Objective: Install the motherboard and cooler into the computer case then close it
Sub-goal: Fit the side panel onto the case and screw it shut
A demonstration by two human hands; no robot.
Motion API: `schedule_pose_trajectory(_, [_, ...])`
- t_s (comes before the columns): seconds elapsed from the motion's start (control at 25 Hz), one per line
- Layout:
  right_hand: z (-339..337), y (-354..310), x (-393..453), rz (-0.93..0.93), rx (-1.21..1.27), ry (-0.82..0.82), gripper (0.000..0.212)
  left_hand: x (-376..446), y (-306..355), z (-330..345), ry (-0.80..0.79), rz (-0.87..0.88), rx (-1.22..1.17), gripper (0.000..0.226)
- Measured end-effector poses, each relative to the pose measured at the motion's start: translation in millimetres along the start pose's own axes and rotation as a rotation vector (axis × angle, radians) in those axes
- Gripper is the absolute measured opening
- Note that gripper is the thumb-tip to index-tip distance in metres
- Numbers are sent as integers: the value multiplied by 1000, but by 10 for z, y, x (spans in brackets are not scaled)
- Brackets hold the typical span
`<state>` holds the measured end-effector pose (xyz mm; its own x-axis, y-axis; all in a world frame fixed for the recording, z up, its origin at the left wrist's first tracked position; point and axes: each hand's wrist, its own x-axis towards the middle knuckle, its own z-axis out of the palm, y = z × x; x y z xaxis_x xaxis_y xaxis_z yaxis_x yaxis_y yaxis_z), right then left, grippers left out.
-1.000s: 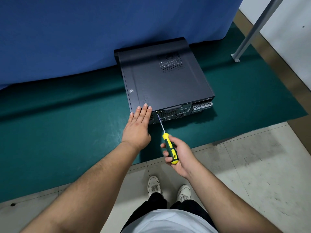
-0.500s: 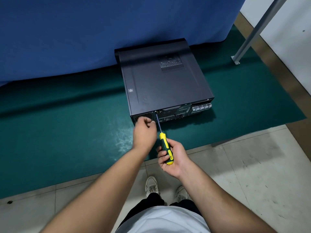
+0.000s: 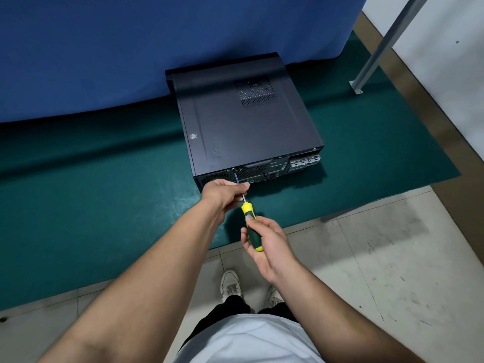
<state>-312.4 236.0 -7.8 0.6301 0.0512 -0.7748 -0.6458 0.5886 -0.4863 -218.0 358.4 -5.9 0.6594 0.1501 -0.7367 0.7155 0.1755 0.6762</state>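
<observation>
Closing stage of the assembly, read left to right. The green mat point(image 3: 78, 205) carries the computer case point(image 3: 248, 121), which lies flat against the blue curtain point(image 3: 104, 48) with its side panel already seated and its rear ports toward the person; motherboard and cooler are hidden inside. The left hand point(image 3: 225, 192), fingers curled, pinches the bare shaft of the screwdriver point(image 3: 250, 224) just below the case's rear edge, steadying the tip at what appears to be a panel screw, too small to confirm. The right hand point(image 3: 267, 239) wraps loosely round the yellow-and-green handle, fingers partly open. The step in hand is judged to be fastening the cover; the next move calls for keeping the tip seated and square while the handle is turned. Compared with one second earlier, the left hand has left the case top, where it lay flat, and taken up the shaft.
</observation>
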Motion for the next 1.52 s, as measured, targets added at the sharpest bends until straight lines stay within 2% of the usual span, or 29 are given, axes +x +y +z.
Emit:
schedule_pose_trajectory(0.08, [4,26,4,-25,-65,33,26,2,-7,45,42,2,2,37])
schedule_pose_trajectory(0.12, [9,25,19,0,-78,47,21,6,-18,59,39,2,-15,35])
schedule_pose_trajectory(0.16, [17,18,33,47,-71,65,17,-15,-16,69,11,-1,-39,28])
schedule_pose_trajectory(0.24, [22,-4,71,181,-27,64,27,-68,-16,52,-104,-23,-146,7])
schedule_pose_trajectory(0.32, [11,-37,88,290,58,19,32,-103,-27,19,-209,-25,-225,26])
schedule_pose_trajectory(0.36, [4,-45,84,296,56,0,32,-109,-35,2,-210,-2,-220,31])
schedule_pose_trajectory(0.44, [-4,-8,58,166,-115,-25,31,-128,-24,-10,-150,35,-180,30])
schedule_pose_trajectory(0.56, [-13,164,27,-203,-452,7,32,-106,-3,13,-48,52,-125,29])
schedule_pose_trajectory(0.64, [4,207,50,-304,-519,88,28,-96,-14,60,5,76,-102,34])
schedule_pose_trajectory(0.72, [-2,119,90,-215,-400,111,18,-106,-17,111,4,73,-126,31])
schedule_pose_trajectory(0.8, [-9,4,80,97,-85,-41,17,-112,12,117,-45,55,-190,22])
schedule_pose_trajectory(0.88, [6,-44,52,324,154,-198,25,-87,35,79,-89,49,-268,27])
schedule_pose_trajectory(0.96, [48,-9,41,331,126,-223,29,-59,42,19,-120,55,-279,30])
schedule_pose_trajectory(1.0, [63,14,32,226,-21,-192,27,-52,46,7,-122,56,-248,30])
schedule_pose_trajectory(1.12, [53,112,17,-405,-861,48,26,-62,52,22,-83,70,-171,29])
schedule_pose_trajectory(1.16, [35,144,45,-557,-1071,117,28,-64,55,40,-55,68,-173,30])
schedule_pose_trajectory(1.2, [48,154,73,-637,-1144,182,26,-61,55,60,-28,60,-190,31])
schedule_pose_trajectory(1.24, [91,158,81,-642,-1118,222,23,-58,54,80,-10,50,-214,32])
schedule_pose_trajectory(1.32, [169,134,91,-473,-781,213,17,-69,63,111,-7,33,-268,32])
schedule_pose_trajectory(1.44, [182,-25,68,104,50,-18,13,-72,83,107,-34,24,-322,30])
schedule_pose_trajectory(1.48, [151,-71,74,229,199,-72,16,-75,79,104,-40,21,-334,30])
schedule_pose_trajectory(1.52, [132,-96,70,272,227,-98,18,-78,73,99,-41,20,-338,31])
